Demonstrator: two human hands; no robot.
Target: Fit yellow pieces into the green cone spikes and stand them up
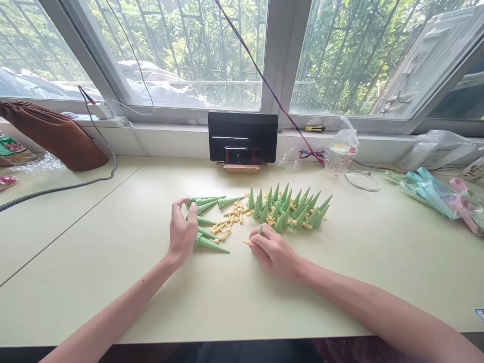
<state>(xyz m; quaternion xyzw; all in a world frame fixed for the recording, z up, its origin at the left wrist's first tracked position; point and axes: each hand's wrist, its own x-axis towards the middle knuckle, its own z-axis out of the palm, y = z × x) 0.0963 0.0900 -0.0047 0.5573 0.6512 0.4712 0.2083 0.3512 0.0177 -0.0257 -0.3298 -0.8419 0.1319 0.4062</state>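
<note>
My right hand (275,251) is closed around a green cone (260,230), whose tip shows above the fingers. A small yellow peg (246,242) sticks out to the left of those fingers; whether it is joined to the cone is hidden. At the left ends of several green cones lying on their sides (212,245), my left hand (183,229) rests with thumb and fingers apart. Loose yellow pegs (236,212) lie between the hands. Beyond my right hand, several green cones stand upright in a group (287,204), with yellow pegs at their bases.
A dark tablet (242,132) with a phone (242,155) before it stands by the window. Toward the right are a bagged cup (341,151), a coiled white cable (362,180) and pastel plastic pieces (434,194). A brown bag (60,133) and black cable (75,187) lie left.
</note>
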